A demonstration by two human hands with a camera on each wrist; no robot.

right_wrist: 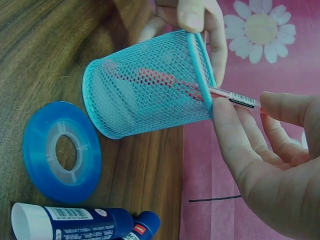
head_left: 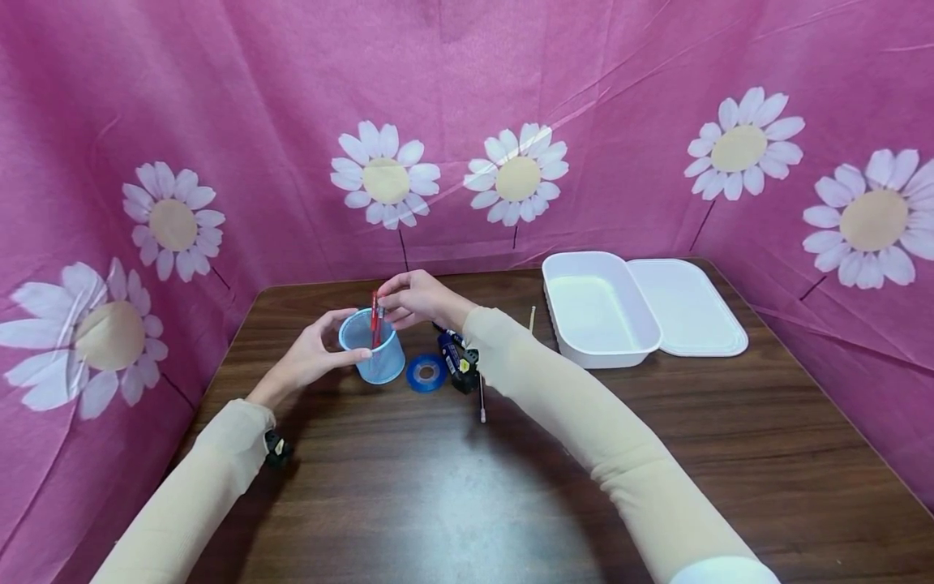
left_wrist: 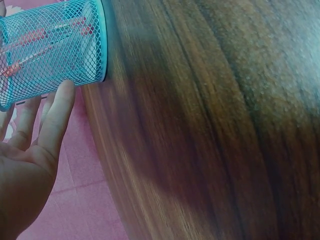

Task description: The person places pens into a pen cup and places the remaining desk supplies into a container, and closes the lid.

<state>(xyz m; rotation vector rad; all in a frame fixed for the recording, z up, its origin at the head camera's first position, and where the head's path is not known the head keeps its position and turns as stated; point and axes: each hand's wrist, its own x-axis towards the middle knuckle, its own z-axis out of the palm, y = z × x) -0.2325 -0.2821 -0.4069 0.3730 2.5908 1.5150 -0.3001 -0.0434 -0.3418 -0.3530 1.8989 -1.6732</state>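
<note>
A light-blue mesh pen cup (head_left: 382, 367) stands upright on the table. My left hand (head_left: 314, 354) holds it near the rim, thumb on the near side and fingers round the far side. Over the cup's mouth, my right hand (head_left: 417, 298) pinches the top end of a clear pen (right_wrist: 242, 100) with a barcode label. That pen's lower part is inside the cup. A red pen (head_left: 374, 319) also stands in the cup, and the left wrist view shows red parts (left_wrist: 32, 36) through the mesh.
Right of the cup lie a blue tape roll (head_left: 426, 373) and a glue stick (right_wrist: 80, 222). A pencil (head_left: 482, 401) is partly hidden under my right forearm. Farther right sit a white plastic box (head_left: 606, 358) and its lid (head_left: 704, 308). A pink flowered cloth (head_left: 467, 81) hangs behind the table.
</note>
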